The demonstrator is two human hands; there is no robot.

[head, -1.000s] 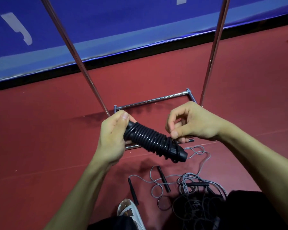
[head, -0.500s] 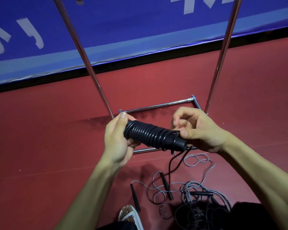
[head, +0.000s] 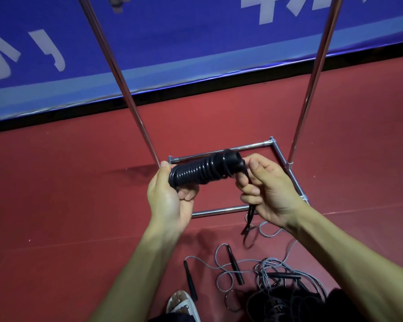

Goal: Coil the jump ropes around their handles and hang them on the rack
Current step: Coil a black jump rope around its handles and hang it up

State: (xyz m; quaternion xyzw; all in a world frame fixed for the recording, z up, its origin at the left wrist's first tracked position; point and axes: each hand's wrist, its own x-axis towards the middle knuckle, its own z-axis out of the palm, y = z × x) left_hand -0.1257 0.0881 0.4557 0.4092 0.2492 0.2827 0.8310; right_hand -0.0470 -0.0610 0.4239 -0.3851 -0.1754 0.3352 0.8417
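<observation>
Black coiled jump rope [head: 203, 170] clamped in left hand [head: 168, 201], right hand [head: 270, 189] pinching the loose tail [head: 249, 219]: best kept taut, then tucked snugly.

Red floor [head: 56, 205], rack base [head: 219, 211], tangled jump ropes [head: 272, 276]

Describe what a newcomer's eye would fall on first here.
The black coiled jump rope, centre frame, gripped at one end by the left hand while the right hand pinches its loose tail. Behind it stands the chrome rack; a tangle of ropes lies on the red floor at lower right.
</observation>
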